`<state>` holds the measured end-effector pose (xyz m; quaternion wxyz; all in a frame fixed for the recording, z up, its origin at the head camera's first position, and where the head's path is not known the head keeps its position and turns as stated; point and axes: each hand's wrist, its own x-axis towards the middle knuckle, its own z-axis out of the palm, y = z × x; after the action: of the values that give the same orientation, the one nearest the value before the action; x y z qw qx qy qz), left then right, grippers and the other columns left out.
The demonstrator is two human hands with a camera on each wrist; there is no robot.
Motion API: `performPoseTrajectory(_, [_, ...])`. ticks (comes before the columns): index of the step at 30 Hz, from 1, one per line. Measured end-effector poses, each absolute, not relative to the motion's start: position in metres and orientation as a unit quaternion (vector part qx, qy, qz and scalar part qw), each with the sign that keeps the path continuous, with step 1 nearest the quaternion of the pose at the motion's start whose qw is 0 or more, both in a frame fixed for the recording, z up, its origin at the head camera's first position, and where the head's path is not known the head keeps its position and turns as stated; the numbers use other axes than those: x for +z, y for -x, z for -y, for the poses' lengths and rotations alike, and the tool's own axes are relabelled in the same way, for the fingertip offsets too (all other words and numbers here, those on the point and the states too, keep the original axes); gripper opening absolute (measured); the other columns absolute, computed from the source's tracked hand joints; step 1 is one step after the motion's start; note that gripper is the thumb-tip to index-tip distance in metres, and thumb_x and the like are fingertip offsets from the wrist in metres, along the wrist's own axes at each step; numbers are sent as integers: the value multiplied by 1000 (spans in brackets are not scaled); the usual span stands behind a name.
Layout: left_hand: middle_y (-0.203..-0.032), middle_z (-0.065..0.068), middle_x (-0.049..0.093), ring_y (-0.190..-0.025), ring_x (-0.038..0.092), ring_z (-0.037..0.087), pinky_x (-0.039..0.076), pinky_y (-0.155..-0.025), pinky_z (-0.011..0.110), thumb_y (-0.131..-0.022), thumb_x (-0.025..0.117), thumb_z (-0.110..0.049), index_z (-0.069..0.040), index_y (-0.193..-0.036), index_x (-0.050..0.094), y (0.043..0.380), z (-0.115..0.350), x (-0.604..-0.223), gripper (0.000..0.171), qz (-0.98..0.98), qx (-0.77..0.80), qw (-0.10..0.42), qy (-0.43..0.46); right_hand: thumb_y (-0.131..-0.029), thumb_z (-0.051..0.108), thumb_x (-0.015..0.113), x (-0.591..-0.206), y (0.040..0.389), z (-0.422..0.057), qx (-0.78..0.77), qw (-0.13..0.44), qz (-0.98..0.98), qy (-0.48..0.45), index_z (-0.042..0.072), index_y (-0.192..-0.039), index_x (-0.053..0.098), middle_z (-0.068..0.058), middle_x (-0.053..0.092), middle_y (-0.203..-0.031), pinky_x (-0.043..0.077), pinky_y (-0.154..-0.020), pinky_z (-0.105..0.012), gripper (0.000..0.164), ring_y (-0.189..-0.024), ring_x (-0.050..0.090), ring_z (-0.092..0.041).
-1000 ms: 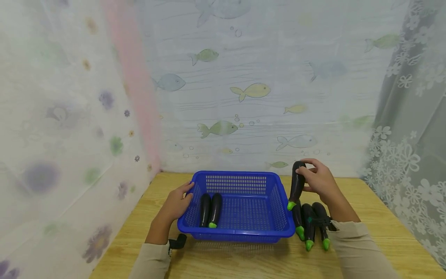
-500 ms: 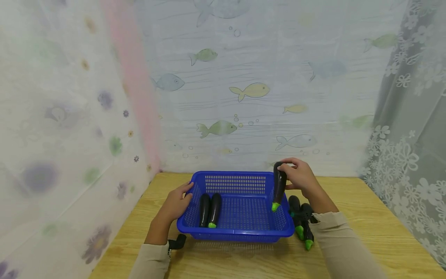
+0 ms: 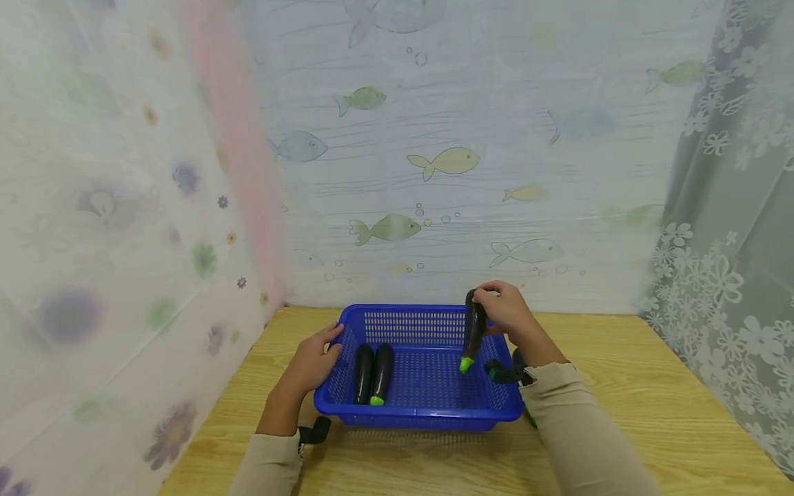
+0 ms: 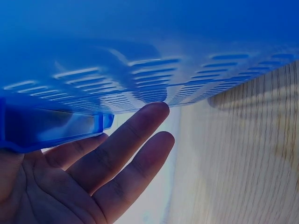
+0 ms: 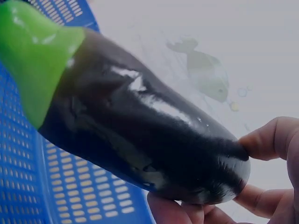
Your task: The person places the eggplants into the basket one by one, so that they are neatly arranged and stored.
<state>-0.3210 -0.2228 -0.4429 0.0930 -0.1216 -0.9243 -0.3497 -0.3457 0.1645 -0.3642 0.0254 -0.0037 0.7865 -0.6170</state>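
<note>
A blue plastic basket with slotted walls sits on the table. Two dark eggplants with green caps lie side by side in its left part: one eggplant near the left wall, another eggplant just right of it. My left hand holds the basket's left rim, with some fingers extended along the outer wall in the left wrist view. Above the basket's right part, my right hand pinches an eggplant by its rounded end. That eggplant hangs nearly upright, green cap down.
Right of the basket, the right forearm and wrist camera hide most of the eggplants on the table; a bit of green shows. The wooden table meets a fish-patterned curtain behind. A black wrist camera sits by the left sleeve.
My right hand has carried the eggplant leftward, from beyond the right rim to over the basket's inside. The left hand stays on the rim. The forearm now covers the eggplants on the table.
</note>
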Motion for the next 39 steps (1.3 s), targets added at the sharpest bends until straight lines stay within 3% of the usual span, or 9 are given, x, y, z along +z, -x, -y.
performPoseTrajectory(15, [-151, 9, 37, -139, 33, 34, 29, -109, 55, -96, 50, -23, -13, -143, 45, 321, 224, -443, 48, 926, -349, 87, 117, -89, 15, 63, -378, 359, -129, -670, 92, -736, 37, 4, -131, 51, -25, 51, -127, 57, -72, -51, 45, -109, 59, -44])
performPoseTrajectory(25, [-151, 9, 37, -139, 33, 34, 29, -110, 55, -96, 50, -22, -11, -143, 44, 322, 223, -444, 48, 925, -349, 90, 123, -87, 13, 68, -401, 372, -108, -690, 143, -710, 1, 0, -129, 52, -20, 60, -115, 56, -75, -50, 47, -85, 68, -28])
performPoseTrajectory(30, [-150, 10, 38, -139, 33, 34, 28, -110, 55, -96, 50, -22, -11, -143, 45, 321, 222, -442, 48, 924, -349, 91, 124, -83, 11, 71, -415, 376, -101, -703, 156, -694, -25, -6, -122, 55, -19, 61, -110, 56, -76, -50, 45, -82, 67, -27])
performPoseTrajectory(39, [-150, 11, 38, -139, 33, 35, 28, -110, 55, -95, 50, -22, -10, -142, 46, 318, 221, -439, 48, 924, -352, 89, 121, -77, 13, 78, -432, 379, -96, -674, 181, -714, -53, -5, -129, 47, -26, 57, -121, 57, -76, -46, 63, -86, 68, -33])
